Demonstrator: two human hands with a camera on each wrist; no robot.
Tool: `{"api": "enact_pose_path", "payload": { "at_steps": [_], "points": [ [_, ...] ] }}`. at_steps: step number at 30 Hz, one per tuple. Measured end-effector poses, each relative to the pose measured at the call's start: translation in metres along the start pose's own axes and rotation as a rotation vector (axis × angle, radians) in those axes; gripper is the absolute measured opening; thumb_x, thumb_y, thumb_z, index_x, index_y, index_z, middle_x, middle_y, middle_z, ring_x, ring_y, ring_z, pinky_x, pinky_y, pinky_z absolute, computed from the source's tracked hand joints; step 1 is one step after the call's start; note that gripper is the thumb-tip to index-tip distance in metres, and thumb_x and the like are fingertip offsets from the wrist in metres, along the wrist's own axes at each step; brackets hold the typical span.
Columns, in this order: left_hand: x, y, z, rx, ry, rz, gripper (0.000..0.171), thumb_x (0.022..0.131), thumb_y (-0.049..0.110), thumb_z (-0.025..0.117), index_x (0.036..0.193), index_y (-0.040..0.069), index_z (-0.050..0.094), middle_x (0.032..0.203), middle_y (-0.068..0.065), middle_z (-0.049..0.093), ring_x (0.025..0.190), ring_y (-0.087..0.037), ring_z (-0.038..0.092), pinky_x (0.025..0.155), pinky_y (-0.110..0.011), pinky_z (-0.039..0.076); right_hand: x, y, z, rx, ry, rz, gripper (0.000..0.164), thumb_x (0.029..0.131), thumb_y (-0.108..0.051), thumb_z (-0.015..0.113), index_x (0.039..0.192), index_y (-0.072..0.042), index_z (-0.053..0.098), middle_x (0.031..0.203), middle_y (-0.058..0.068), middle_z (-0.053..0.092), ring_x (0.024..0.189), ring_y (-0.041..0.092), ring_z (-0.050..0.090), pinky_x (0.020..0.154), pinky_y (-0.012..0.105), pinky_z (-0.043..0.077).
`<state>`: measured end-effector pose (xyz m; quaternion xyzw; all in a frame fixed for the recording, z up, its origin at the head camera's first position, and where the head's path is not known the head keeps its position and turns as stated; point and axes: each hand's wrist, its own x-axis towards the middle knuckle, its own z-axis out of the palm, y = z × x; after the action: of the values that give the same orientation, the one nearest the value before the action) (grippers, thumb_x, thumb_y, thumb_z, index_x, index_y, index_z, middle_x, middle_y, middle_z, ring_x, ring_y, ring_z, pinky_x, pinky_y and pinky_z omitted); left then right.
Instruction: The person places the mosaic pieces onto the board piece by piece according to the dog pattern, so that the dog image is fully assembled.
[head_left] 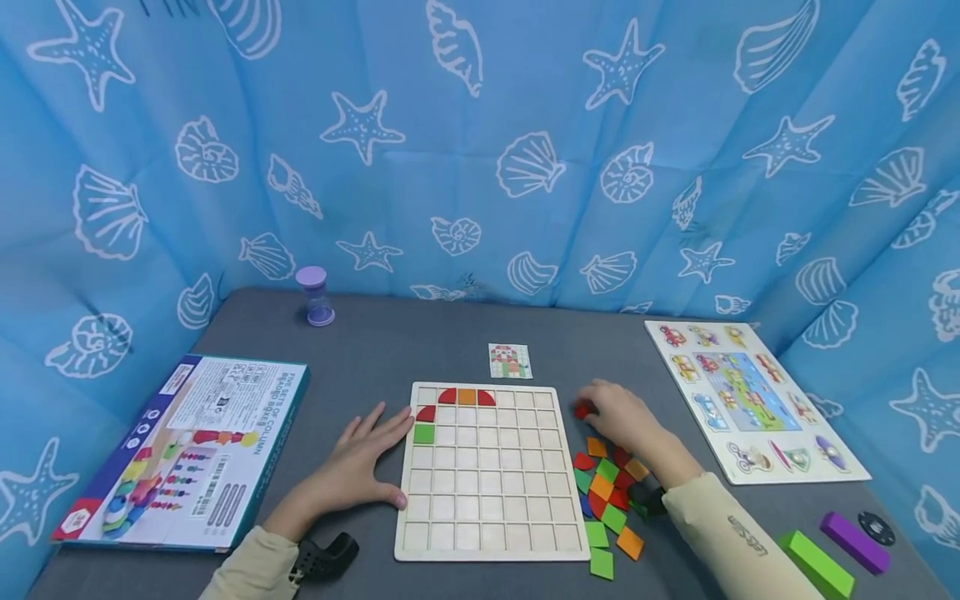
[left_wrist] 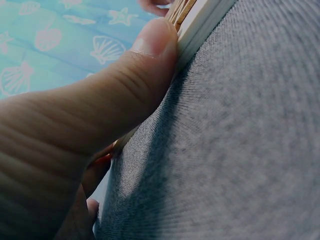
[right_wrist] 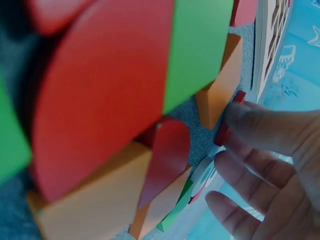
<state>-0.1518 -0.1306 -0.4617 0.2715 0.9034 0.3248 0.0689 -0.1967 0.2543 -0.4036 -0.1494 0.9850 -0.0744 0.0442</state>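
Observation:
A wooden grid board (head_left: 480,483) lies flat, with a few pieces set along its upper left: red quarter-rounds (head_left: 447,397), an orange square (head_left: 467,397) and a green square (head_left: 423,433). My left hand (head_left: 367,462) rests at the board's left side with fingers spread, its thumb (left_wrist: 155,42) touching the board's edge. Right of the board, my right hand (head_left: 618,414) pinches a small red piece (right_wrist: 231,119) between thumb and fingers. Just below that hand spreads a loose pile of red, green, orange and blue pieces (head_left: 602,485).
A small pattern card (head_left: 510,361) lies behind the board. A boxed toy (head_left: 187,450) is at left, with a purple sand timer (head_left: 316,297) farther back. On the right are a picture puzzle board (head_left: 753,400), a green block (head_left: 817,565) and a purple block (head_left: 855,542).

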Motion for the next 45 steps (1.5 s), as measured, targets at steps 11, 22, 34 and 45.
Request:
{"api": "enact_pose_path", "payload": {
  "at_steps": [11, 22, 34, 45],
  "points": [
    [0.0, 0.002, -0.001, -0.008, -0.012, -0.028, 0.11, 0.05, 0.064, 0.069, 0.141, 0.018, 0.027, 0.147, 0.003, 0.02, 0.136, -0.031, 0.004, 0.103, -0.055, 0.0, 0.001, -0.006, 0.0, -0.033, 0.033, 0.061, 0.02, 0.072, -0.025, 0.073, 0.085, -0.012, 0.066, 0.08, 0.0, 0.057, 0.066, 0.013, 0.049, 0.061, 0.032, 0.048],
    [-0.002, 0.002, -0.002, 0.009, -0.001, -0.017, 0.11, 0.05, 0.064, 0.068, 0.14, 0.015, 0.029, 0.147, 0.0, 0.022, 0.135, -0.034, 0.006, 0.102, -0.057, 0.001, 0.015, -0.11, -0.001, 0.021, 0.081, -0.237, 0.017, 0.072, -0.024, 0.073, 0.085, -0.017, 0.065, 0.078, -0.007, 0.06, 0.067, 0.006, 0.053, 0.059, 0.022, 0.043],
    [-0.002, 0.003, -0.003, 0.0, 0.007, 0.003, 0.107, 0.052, 0.06, 0.07, 0.14, 0.015, 0.03, 0.147, 0.002, 0.022, 0.136, -0.032, 0.005, 0.103, -0.055, 0.0, 0.03, -0.196, 0.024, -0.183, 0.023, -0.467, 0.018, 0.073, -0.032, 0.071, 0.085, -0.02, 0.066, 0.072, -0.011, 0.056, 0.06, 0.004, 0.047, 0.051, 0.023, 0.039],
    [-0.001, 0.004, -0.004, -0.011, 0.001, -0.004, 0.107, 0.052, 0.059, 0.071, 0.14, 0.015, 0.03, 0.147, 0.001, 0.022, 0.136, -0.032, 0.003, 0.103, -0.055, -0.001, 0.027, -0.2, 0.029, -0.163, 0.053, -0.493, 0.012, 0.073, -0.024, 0.072, 0.084, -0.022, 0.067, 0.073, -0.01, 0.056, 0.062, 0.005, 0.052, 0.05, 0.023, 0.039]
  ]
}}
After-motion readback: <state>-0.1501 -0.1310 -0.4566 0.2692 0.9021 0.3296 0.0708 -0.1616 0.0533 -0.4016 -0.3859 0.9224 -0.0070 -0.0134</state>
